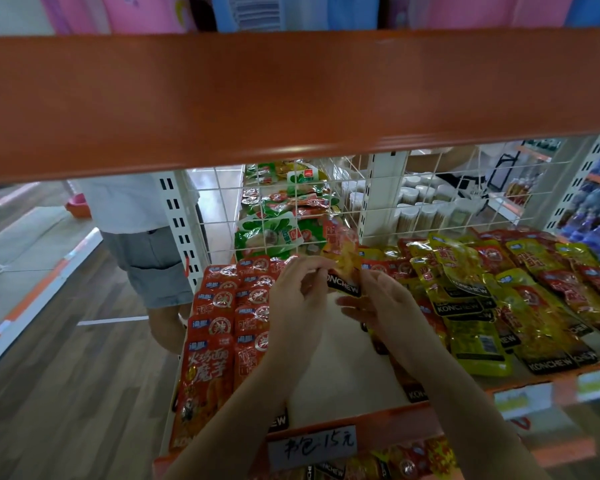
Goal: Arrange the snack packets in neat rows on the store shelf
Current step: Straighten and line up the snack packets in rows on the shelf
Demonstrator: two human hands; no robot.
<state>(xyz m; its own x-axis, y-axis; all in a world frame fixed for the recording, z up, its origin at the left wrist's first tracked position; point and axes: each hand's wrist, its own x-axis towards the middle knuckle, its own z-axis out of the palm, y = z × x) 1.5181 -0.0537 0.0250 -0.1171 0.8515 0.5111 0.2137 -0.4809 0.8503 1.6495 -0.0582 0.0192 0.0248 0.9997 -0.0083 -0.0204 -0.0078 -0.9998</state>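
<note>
Both my hands hold one orange-yellow snack packet [340, 252] upright above the white shelf [343, 368]. My left hand [300, 292] pinches its lower left edge. My right hand [378, 299] holds its black bottom strip from the right, fingers loosely curled. Two neat rows of red packets [229, 313] lie on the shelf to the left of my hands. A loose heap of yellow and red packets [506, 296] lies to the right.
The orange upper shelf [291, 98] hangs close overhead. A white wire grid [395, 202] backs the shelf, with green packets [274, 230] behind it. A person in grey shorts [146, 258] stands at the left in the aisle. A handwritten price tag [312, 446] sits on the front edge.
</note>
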